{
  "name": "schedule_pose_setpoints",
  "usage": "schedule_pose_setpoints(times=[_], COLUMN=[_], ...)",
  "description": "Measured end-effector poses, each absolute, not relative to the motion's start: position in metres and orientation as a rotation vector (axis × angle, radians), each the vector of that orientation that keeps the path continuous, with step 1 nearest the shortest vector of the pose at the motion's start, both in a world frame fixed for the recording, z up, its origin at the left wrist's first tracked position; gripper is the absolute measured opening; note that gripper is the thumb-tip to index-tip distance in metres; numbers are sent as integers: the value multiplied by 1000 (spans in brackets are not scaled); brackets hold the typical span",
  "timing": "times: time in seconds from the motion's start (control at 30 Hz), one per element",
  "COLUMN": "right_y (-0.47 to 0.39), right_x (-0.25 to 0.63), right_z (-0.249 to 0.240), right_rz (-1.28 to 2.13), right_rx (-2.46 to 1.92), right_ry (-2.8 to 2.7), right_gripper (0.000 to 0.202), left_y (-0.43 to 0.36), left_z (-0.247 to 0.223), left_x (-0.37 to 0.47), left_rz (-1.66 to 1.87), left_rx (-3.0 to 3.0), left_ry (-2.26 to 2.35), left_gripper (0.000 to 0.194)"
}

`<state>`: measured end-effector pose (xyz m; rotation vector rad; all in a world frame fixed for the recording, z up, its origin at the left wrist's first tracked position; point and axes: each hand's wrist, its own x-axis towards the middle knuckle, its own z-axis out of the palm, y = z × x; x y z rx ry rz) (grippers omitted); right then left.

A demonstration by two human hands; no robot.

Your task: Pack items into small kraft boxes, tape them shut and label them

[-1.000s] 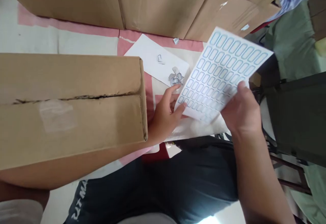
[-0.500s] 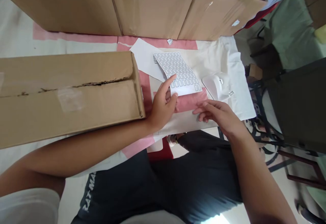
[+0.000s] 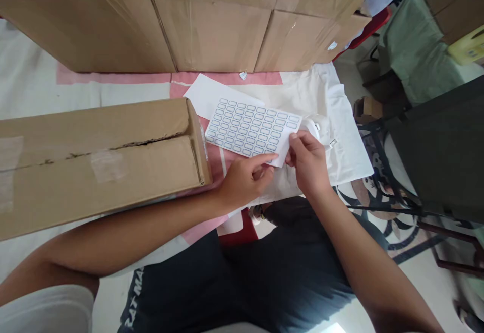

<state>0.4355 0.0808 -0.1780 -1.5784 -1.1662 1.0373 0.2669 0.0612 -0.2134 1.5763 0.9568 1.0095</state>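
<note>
A white sheet of labels (image 3: 247, 128), printed with rows of blue-outlined rounded rectangles, is held tilted above the table. My right hand (image 3: 308, 161) pinches its right end between thumb and fingers. At the lower edge, near that corner, is my left hand (image 3: 245, 179), its index finger over the edge, its thumb just below and its other fingers curled. Behind the labels lies a plain white sheet (image 3: 200, 88), partly covered. Just beyond my right hand a white rounded object (image 3: 310, 127) is partly hidden; I cannot make out its kind.
A long taped cardboard box (image 3: 102, 161) with a torn seam lies to the left. Stacked cartons (image 3: 212, 35) line the back of the table. A white and pink cloth (image 3: 355, 156) covers the table. A dark panel (image 3: 446, 146) stands on the right.
My right hand has moved in and gripped the end of the label sheet. The sheet has turned, its printed rows now running across leftward. My left hand has shifted slightly down and right along its edge.
</note>
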Motion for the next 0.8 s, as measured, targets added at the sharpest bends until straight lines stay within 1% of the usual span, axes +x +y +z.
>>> schedule_pose_setpoints(times=[0.07, 0.13, 0.17, 0.23, 0.3, 0.33, 0.53, 0.8], right_y=[78, 73, 69, 62, 56, 54, 49, 51], right_x=[439, 443, 444, 444, 444, 443, 439, 433], right_z=[-168, -157, -153, -146, -143, -142, -139, -134], right_rz=[895, 815, 794, 774, 750, 733, 599, 495], right_rx=[-1597, -1577, -1553, -1478, -1390, -1346, -1168, -1032], right_ry=[-1340, -1512, -1601, -1789, -1955, -2023, -2228, -2183], right_gripper=[38, 37, 35, 32, 27, 26, 22, 13], left_y=[58, 59, 62, 69, 75, 77, 79, 78], left_z=[-206, -199, -195, -190, -188, -188, -190, -186], left_x=[263, 260, 260, 259, 260, 260, 258, 258], left_rz=[1179, 1405, 1502, 1599, 1607, 1598, 1478, 1419], left_rx=[1826, 2096, 2201, 2313, 2345, 2358, 2446, 2438], left_ry=[915, 880, 908, 1045, 1125, 1108, 958, 996], left_gripper=[25, 23, 25, 36, 46, 48, 44, 44])
